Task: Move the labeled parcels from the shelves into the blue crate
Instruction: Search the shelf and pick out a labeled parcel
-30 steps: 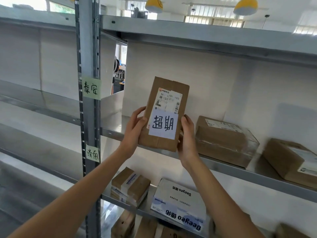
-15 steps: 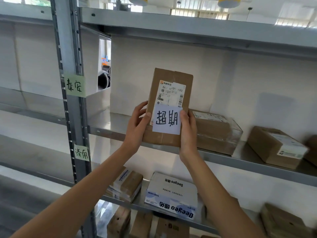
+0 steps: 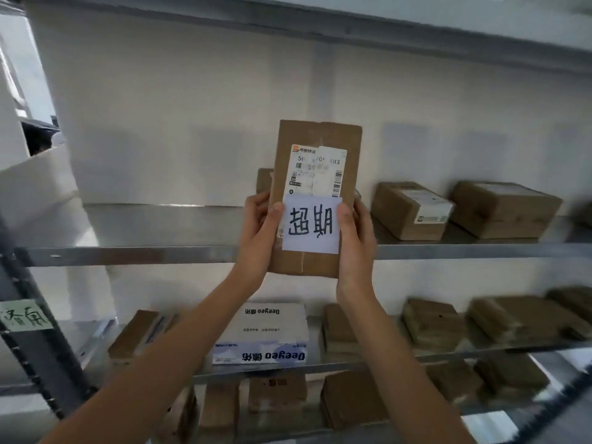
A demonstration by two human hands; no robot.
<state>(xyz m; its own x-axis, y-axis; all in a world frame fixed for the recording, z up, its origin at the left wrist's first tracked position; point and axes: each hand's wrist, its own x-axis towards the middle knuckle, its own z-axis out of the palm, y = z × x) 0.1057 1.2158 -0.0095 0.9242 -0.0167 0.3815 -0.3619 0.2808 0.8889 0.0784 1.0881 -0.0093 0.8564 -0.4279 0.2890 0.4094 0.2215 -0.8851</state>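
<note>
I hold a flat brown cardboard parcel (image 3: 315, 145) upright in front of the middle shelf (image 3: 144, 255). It carries a printed shipping label and a white paper note with two handwritten characters. My left hand (image 3: 261, 232) grips its left edge, thumb on the front. My right hand (image 3: 354, 241) grips its right edge, thumb on the note. No blue crate is in view.
Two brown boxes (image 3: 411, 209) (image 3: 504, 208) sit on the middle shelf to the right. The lower shelf holds a white and blue box (image 3: 272, 331) and several brown parcels (image 3: 432, 325). More parcels stand below. A grey upright post (image 3: 35, 341) with a green tag is at the left.
The view has swung right, so the shelf post slid to the left edge and more boxes appear at the right. Both hands still hold the parcel upright.
</note>
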